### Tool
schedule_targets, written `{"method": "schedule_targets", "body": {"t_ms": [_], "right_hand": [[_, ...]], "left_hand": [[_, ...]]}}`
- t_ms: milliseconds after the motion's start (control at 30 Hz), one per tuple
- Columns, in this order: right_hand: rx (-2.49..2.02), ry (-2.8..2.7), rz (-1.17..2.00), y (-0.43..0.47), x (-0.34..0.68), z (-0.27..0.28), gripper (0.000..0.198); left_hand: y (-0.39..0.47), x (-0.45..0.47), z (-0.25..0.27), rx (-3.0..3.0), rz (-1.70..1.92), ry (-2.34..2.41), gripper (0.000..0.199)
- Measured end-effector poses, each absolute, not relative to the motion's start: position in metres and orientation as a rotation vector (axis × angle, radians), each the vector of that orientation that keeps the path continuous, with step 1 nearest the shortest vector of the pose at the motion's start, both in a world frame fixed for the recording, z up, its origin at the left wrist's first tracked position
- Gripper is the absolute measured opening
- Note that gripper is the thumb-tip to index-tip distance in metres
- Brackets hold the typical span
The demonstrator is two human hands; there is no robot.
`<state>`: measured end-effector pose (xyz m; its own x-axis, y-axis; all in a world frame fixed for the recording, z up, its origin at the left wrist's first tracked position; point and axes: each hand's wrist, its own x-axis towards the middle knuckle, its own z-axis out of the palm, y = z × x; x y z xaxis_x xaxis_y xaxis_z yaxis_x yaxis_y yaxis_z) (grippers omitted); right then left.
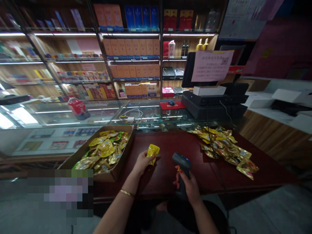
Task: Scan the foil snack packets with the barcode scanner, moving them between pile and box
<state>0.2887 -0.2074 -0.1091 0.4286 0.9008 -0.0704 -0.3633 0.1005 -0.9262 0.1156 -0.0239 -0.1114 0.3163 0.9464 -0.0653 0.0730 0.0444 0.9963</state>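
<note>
Between its thumb and fingers, my left hand [142, 161] grips a small yellow snack packet [153, 152] above the dark red table [163, 138]. My right hand [188, 185] is wrapped round the handle of a dark grey barcode scanner [181, 161], whose head points toward the packet and shows a small blue light. To the left stands an open cardboard box [129, 138] full of yellow, gold and some green packets [106, 148]. A loose pile of gold packets [225, 146] lies on the table's right side.
Behind the table runs a glass display counter [102, 112] with a red-wrapped bottle or jar [77, 107], a white cable [131, 113] and a mouse [172, 103] on a red pad. A monitor [188, 70] bearing a paper notice stands back right. Shelves of boxes [131, 47] line the wall.
</note>
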Motion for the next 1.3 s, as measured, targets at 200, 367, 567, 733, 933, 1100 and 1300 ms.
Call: {"method": "schedule_targets", "body": {"t_ms": [200, 367, 567, 733, 933, 1100, 1300], "right_hand": [[-1.296, -0.769, 0.966, -0.224, 0.258, -0.104, 0.053], [-1.430, -0.873, 0.934, -0.245, 0.229, -0.095, 0.044], [-1.546, -0.978, 0.882, -0.253, 0.220, -0.084, 0.046], [-1.573, -1.024, 0.876, -0.252, 0.223, -0.085, 0.048], [-1.606, -1.038, 0.897, -0.251, 0.221, -0.087, 0.046], [-1.608, -1.089, 0.849, -0.249, 0.217, -0.077, 0.045], [-1.621, -1.118, 0.873, -0.246, 0.216, -0.069, 0.042]], "left_hand": [[-0.049, 0.088, -0.108, 0.919, 1.168, 0.797, 0.069], [-0.046, 0.093, -0.101, 0.872, 1.104, 0.736, 0.063], [-0.048, 0.091, -0.105, 0.825, 1.059, 0.684, 0.056], [-0.049, 0.093, -0.104, 0.832, 1.076, 0.715, 0.058], [-0.049, 0.094, -0.102, 0.878, 1.073, 0.701, 0.058], [-0.050, 0.096, -0.105, 0.857, 1.081, 0.719, 0.056], [-0.047, 0.096, -0.104, 0.802, 1.093, 0.692, 0.050]]}}
